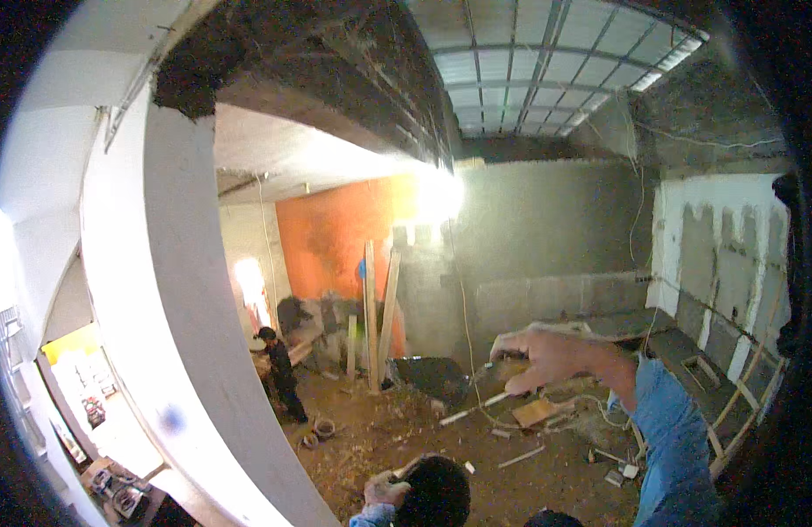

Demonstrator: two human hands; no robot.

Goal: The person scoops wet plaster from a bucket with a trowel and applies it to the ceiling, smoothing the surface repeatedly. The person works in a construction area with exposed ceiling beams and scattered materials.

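Note:
My right hand point(559, 356) is raised at right of centre in a blue sleeve point(678, 448). Its fingers point left, with the thumb held apart below them, and nothing shows between them. Low in the middle, my left hand point(385, 489) lies against a dark rounded shape point(434, 494). Its fingers look curled at the edge of that shape and are partly hidden; what they hold, if anything, I cannot make out. A second dark shape point(553, 519) just enters at the lower edge.
A person in dark clothes point(284, 373) stands left of centre. Long wooden planks point(369, 316) lean near an orange wall point(331, 233). Boards and debris point(539, 411) litter the dirt floor point(371, 439). A white pillar point(191, 263) rises at left, and a wooden frame point(747, 395) stands right.

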